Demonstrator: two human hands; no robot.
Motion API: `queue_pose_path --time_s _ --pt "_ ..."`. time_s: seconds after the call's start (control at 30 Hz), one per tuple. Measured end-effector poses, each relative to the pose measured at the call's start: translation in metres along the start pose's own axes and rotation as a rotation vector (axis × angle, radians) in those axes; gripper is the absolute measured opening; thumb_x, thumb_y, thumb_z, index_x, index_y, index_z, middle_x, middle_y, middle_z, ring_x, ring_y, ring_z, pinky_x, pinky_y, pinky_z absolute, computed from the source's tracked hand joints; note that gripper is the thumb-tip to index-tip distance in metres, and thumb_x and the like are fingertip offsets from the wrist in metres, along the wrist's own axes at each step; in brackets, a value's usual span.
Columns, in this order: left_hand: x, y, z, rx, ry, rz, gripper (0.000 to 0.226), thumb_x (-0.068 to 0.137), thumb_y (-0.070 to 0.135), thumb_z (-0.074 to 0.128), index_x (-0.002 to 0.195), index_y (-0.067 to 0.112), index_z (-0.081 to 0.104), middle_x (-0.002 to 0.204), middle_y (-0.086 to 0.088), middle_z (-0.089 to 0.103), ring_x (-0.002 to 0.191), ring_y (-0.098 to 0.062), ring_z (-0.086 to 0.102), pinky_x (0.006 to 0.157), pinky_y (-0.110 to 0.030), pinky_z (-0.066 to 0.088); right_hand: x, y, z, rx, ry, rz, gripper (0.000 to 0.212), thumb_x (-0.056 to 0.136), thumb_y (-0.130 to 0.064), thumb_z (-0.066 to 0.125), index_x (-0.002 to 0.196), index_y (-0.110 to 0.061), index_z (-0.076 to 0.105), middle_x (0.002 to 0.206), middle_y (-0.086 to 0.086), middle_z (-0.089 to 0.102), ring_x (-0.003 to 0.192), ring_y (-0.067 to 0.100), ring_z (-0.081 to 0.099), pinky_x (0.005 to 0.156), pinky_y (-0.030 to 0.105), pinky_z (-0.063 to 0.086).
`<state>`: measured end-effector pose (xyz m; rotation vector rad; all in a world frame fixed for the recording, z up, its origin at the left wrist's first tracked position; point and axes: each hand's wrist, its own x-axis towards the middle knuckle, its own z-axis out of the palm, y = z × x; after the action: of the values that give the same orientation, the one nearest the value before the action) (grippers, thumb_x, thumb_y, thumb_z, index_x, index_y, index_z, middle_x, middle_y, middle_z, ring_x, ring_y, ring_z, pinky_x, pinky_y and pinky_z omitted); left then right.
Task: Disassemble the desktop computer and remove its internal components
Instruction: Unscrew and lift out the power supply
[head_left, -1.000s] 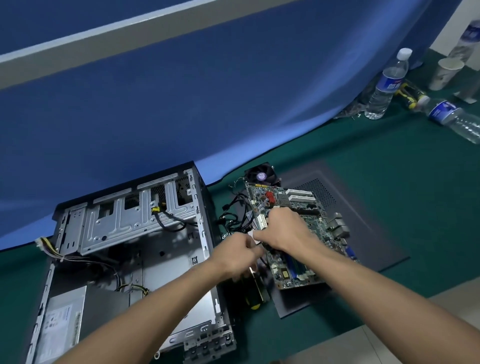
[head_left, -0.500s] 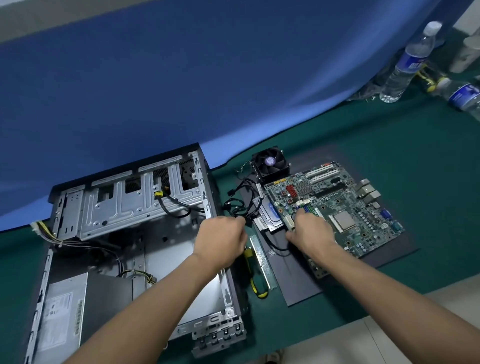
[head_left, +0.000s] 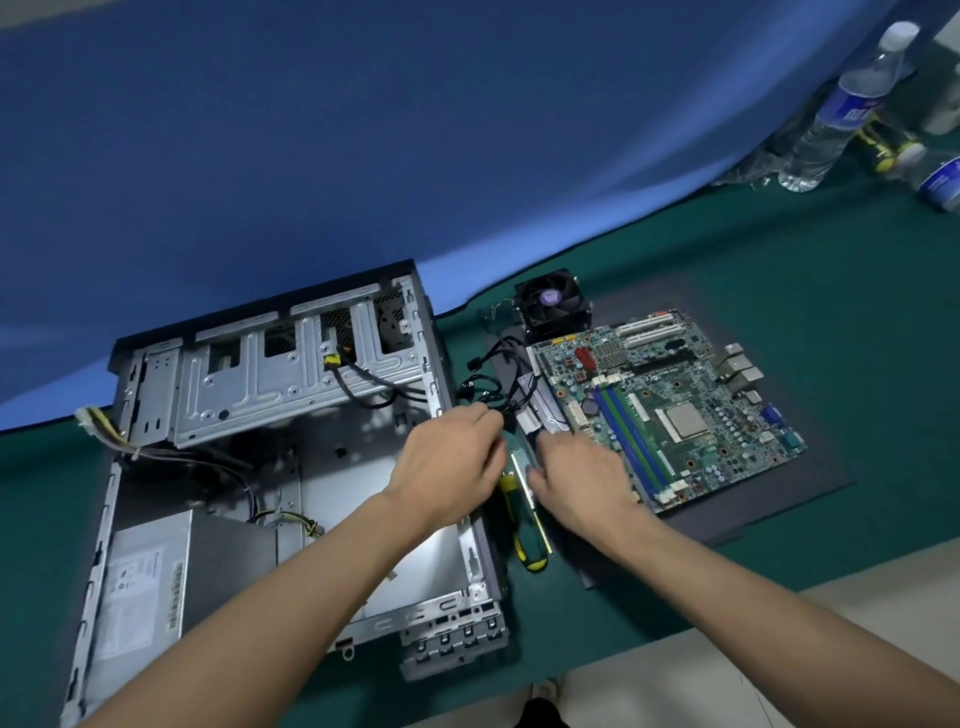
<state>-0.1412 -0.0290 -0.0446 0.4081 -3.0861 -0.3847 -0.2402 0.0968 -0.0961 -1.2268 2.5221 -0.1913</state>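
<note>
A green table (head_left: 727, 249) runs under a blue backdrop (head_left: 363, 130). At lower left lies the opened computer case (head_left: 249, 467); right of centre the motherboard (head_left: 675, 405) rests on a dark panel (head_left: 779, 499), a cooler fan (head_left: 550, 304) above it. At centre, the left hand (head_left: 452, 462) curls around black cables (head_left: 488, 384). The right hand (head_left: 576, 473) reaches beside a screwdriver (head_left: 519, 525); its grip cannot be told.

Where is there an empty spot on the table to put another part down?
Bare green tablecloth lies between the green motherboard and the clear water bottles. It is crowded between the open metal computer case and the motherboard: black cables, a yellow-green screwdriver, both hands.
</note>
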Motion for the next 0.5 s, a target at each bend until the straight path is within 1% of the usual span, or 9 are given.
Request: queue_pose_path --time_s 0.03,0.1,0.17,0.2,0.27,0.33,0.37,0.43,0.5 --pt "-0.004 -0.001 -0.003 -0.037 0.003 -0.003 0.012 0.094 0.026 0.043 0.085 0.018 0.041 0.084 0.007 0.037 0.069 -0.015 0.044 0.057 -0.026 0.033 0.000 -0.008 0.008 0.042 -0.090 0.032 0.032 0.094 -0.039 0.047 0.109 -0.011 0.053 0.106 0.007 0.063 0.095 0.026 0.060 0.075 0.036 0.048" --pt "-0.012 -0.003 -0.009 -0.114 0.019 -0.048 0.009 0.094 0.024 0.045 0.091 0.016 0.045 0.089 0.006 0.034 0.065 -0.016 0.043 0.055 -0.027 0.034 0.004 -0.018 0.024 0.079 -0.238 0.112 0.036 0.094 -0.040 0.048 0.111 -0.009 0.055 0.108 0.010 0.065 0.097 0.029 0.063 0.076 0.034 0.047" --pt "-0.023 -0.007 -0.014 -0.148 0.027 -0.101 0.007 0.094 0.024 0.045 0.092 0.017 0.045 0.091 0.005 0.037 0.064 -0.017 0.043 0.055 -0.029 0.035 0.006 -0.023 0.033 0.076 -0.297 0.152 0.037 0.093 -0.040 0.052 0.110 -0.008 0.058 0.109 0.011 0.066 0.100 0.029 0.063 0.076 0.033 0.046" --pt "-0.028 -0.009 -0.016 -0.144 0.018 -0.120 0.007 0.093 0.024 0.045 0.092 0.017 0.045 0.093 0.004 0.039 0.065 -0.018 0.044 0.057 -0.030 0.037 0.007 -0.025 0.037 0.083 -0.316 0.166 0.035 0.092 -0.039 0.054 0.106 -0.007 0.059 0.107 0.011 0.066 0.098 0.029 0.063 0.074 0.031 0.045" --pt "-0.040 -0.015 -0.018 -0.131 -0.014 -0.152 0.008 0.093 0.024 0.044 0.095 0.018 0.049 0.097 0.004 0.044 0.071 -0.019 0.049 0.062 -0.034 0.043 0.006 -0.026 0.041 0.123 -0.351 0.179 0.026 0.091 -0.035 0.058 0.089 -0.009 0.059 0.094 0.009 0.067 0.087 0.026 0.062 0.066 0.027 0.042" --pt "-0.050 -0.022 -0.019 -0.116 -0.045 -0.175 0.010 0.093 0.024 0.044 0.098 0.019 0.051 0.102 0.005 0.046 0.076 -0.018 0.051 0.065 -0.032 0.043 0.003 -0.026 0.040 0.222 -0.352 0.197 0.030 0.090 -0.035 0.059 0.072 -0.012 0.053 0.070 0.003 0.059 0.066 0.020 0.057 0.055 0.025 0.041" --pt "-0.055 -0.026 -0.019 -0.109 -0.060 -0.183 0.011 0.093 0.024 0.044 0.099 0.020 0.051 0.102 0.006 0.046 0.074 -0.016 0.050 0.064 -0.030 0.040 -0.001 -0.026 0.038 0.298 -0.337 0.206 0.031 0.091 -0.036 0.058 0.071 -0.013 0.052 0.064 0.000 0.054 0.059 0.017 0.053 0.052 0.025 0.041" --pt "-0.067 -0.036 -0.020 -0.095 -0.078 -0.194 0.009 0.093 0.025 0.045 0.098 0.022 0.051 0.101 0.008 0.046 0.068 -0.010 0.047 0.059 -0.023 0.033 -0.010 -0.026 0.030 0.465 -0.255 0.220 0.027 0.094 -0.035 0.051 0.078 -0.014 0.051 0.065 -0.002 0.051 0.053 0.013 0.049 0.049 0.023 0.041" --pt "-0.084 -0.048 -0.023 -0.081 -0.088 -0.211 0.006 0.093 0.026 0.045 0.096 0.025 0.051 0.098 0.010 0.046 0.068 -0.008 0.048 0.057 -0.020 0.030 -0.021 -0.029 0.016 0.595 -0.172 0.232 0.022 0.097 -0.030 0.044 0.079 -0.018 0.046 0.066 -0.004 0.048 0.052 0.009 0.043 0.045 0.021 0.034"
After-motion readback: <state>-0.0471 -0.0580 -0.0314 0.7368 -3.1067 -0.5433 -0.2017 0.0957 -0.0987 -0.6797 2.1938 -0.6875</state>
